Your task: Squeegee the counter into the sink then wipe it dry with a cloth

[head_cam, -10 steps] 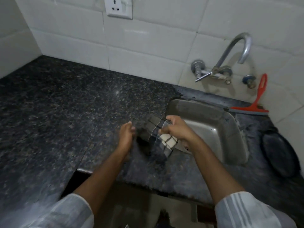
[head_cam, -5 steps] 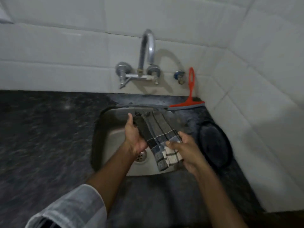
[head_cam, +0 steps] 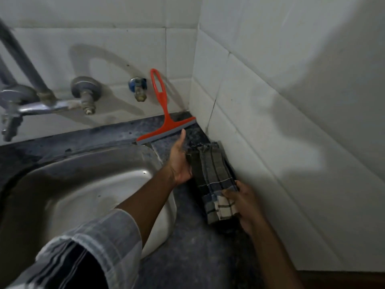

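Note:
A folded checked cloth stretches between both hands over the dark granite counter, right of the steel sink and close to the right tiled wall. My left hand grips its far end, thumb up. My right hand pinches its near end. A red squeegee leans upright against the back wall in the corner, its blade on the counter just beyond my left thumb.
A metal tap and a small blue valve are mounted on the back tiled wall above the sink. The right tiled wall stands close beside the cloth. A dark round object under the cloth is mostly hidden.
The view has swung right, from the left counter to the sink and then the right corner. Both hands have carried the cloth from over the sink to the strip beside the right wall.

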